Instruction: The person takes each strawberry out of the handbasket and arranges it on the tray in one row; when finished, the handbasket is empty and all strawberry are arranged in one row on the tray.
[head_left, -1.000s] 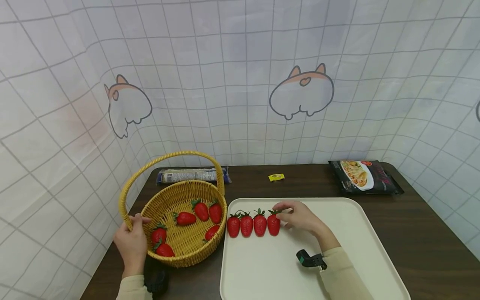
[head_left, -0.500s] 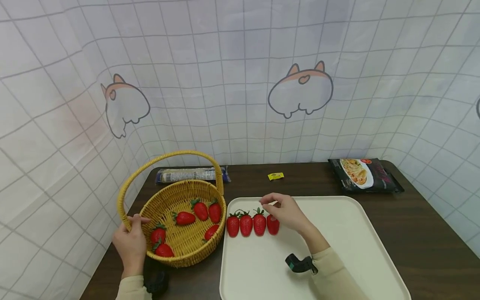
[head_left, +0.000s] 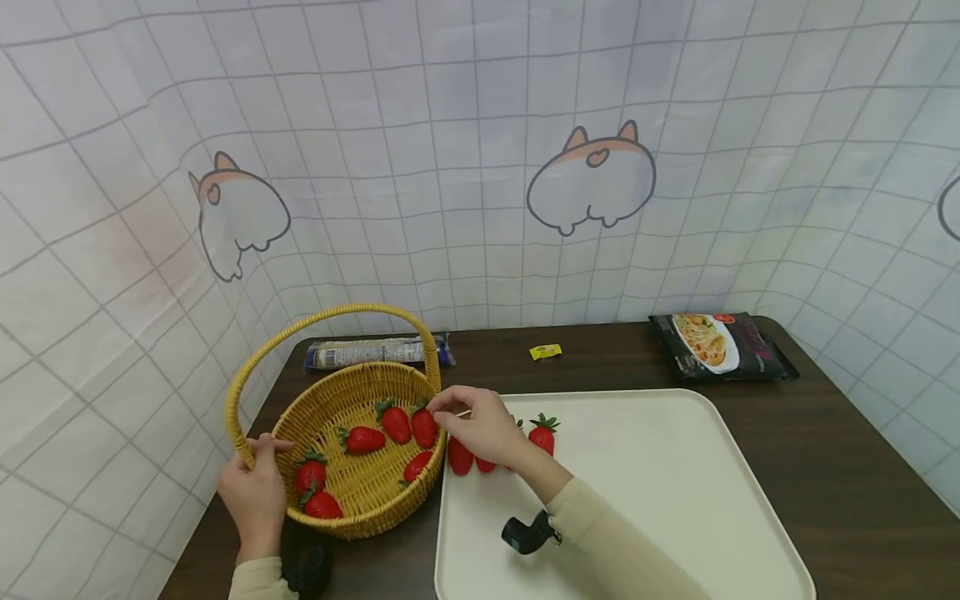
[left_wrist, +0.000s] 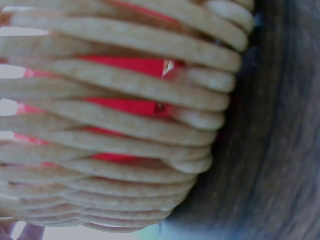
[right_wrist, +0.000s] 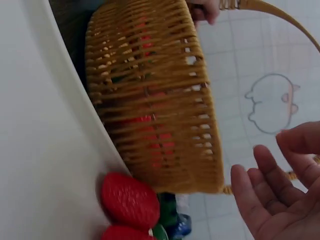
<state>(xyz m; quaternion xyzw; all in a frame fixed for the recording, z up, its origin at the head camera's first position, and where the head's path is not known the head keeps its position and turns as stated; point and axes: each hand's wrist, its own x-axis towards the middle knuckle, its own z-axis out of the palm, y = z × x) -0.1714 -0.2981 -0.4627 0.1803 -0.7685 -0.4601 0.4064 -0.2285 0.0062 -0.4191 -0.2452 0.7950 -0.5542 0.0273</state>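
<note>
Near the worktop's (head_left: 847, 450) left edge, a yellow basket (head_left: 375, 521) holds six strawberries (head_left: 363, 440); the left hand (head_left: 255, 500) grips it where its handle (head_left: 330, 313) meets the rim. Over the opposite rim, the right hand (head_left: 480, 423) is loosely open, holding nothing, and partly hides the strawberries lined up by the far left corner of the white tray (head_left: 637, 483). By the worktop's far right corner lies a black food packet (head_left: 720, 346).

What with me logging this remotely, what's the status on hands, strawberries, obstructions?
Left hand holding basket. Right hand empty, near basket's right side. Six strawberries inside, more on tray. Handle arching overhead, possible obstruction.
</note>
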